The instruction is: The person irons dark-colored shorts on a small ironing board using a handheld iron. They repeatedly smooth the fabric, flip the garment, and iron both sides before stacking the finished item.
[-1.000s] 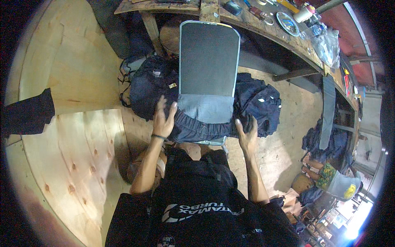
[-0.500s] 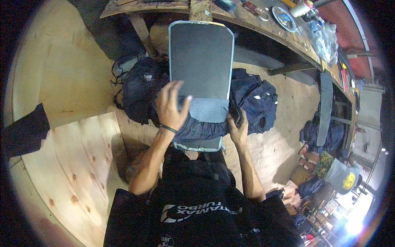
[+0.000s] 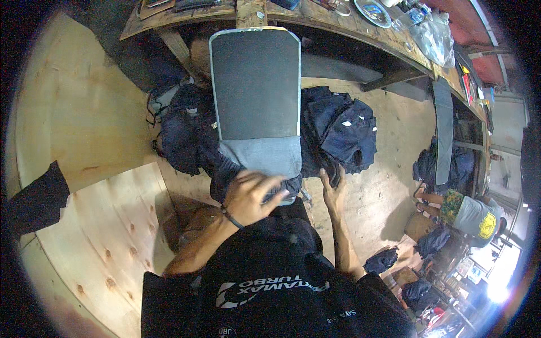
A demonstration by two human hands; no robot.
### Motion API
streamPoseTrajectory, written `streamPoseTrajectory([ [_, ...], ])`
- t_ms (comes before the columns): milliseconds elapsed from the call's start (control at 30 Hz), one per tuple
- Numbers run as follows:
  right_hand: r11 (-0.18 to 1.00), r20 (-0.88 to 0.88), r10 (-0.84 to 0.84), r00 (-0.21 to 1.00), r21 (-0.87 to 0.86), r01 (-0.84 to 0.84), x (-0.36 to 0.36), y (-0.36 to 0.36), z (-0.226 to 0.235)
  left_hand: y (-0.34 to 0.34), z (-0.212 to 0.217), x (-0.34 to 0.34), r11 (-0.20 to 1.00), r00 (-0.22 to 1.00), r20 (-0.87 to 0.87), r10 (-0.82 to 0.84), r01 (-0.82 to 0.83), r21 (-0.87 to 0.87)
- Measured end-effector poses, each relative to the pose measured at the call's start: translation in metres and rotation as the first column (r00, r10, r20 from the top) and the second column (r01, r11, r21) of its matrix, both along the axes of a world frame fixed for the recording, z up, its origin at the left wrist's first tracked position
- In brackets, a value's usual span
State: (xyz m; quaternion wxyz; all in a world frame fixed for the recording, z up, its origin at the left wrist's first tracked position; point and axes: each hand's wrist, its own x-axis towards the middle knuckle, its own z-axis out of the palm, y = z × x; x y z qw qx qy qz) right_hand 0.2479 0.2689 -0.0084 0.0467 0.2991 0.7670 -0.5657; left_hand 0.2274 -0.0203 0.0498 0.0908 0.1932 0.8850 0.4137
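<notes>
A long dark board [image 3: 256,84] with a pale edge and clipped corners points away from me. Over its near end lies dark navy cloth of a garment [image 3: 217,174], with a smooth grey-blue panel [image 3: 265,155] flat across the board. My left hand [image 3: 251,197] is over the garment's near edge, fingers apart and slightly blurred; it hides part of that edge. To the right of the board, my right hand [image 3: 333,186] has thumb and fingers around a fold of the garment. More dark cloth [image 3: 346,129] hangs beyond it.
A wooden workbench [image 3: 332,34] runs along the far side, with a plate [image 3: 373,12] and a clear plastic bag [image 3: 433,42] on it. Plywood panels [image 3: 107,236] stand at left. At far right another person [image 3: 470,217] bends near dark cloth piles.
My left hand has moved nearer to me, from the board's left side to the garment's near edge. The grey-blue panel shows more fully, and the view has shifted a little.
</notes>
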Motion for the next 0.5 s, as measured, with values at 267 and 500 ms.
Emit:
streamPoseTrajectory([
  [267, 0.943, -0.1, 0.299, 0.949, 0.181, -0.278, -0.052, -0.064, -0.006, -0.019, -0.059, -0.005, 0.755, 0.649, 0.417, 0.636, -0.635, -0.162],
  [500, 0.846, -0.317, 0.185, 0.93, 0.534, 0.014, -0.212, -0.082, -0.033, -0.046, -0.141, -0.189, 0.7, 0.699, 0.074, 0.712, -0.714, 0.006],
])
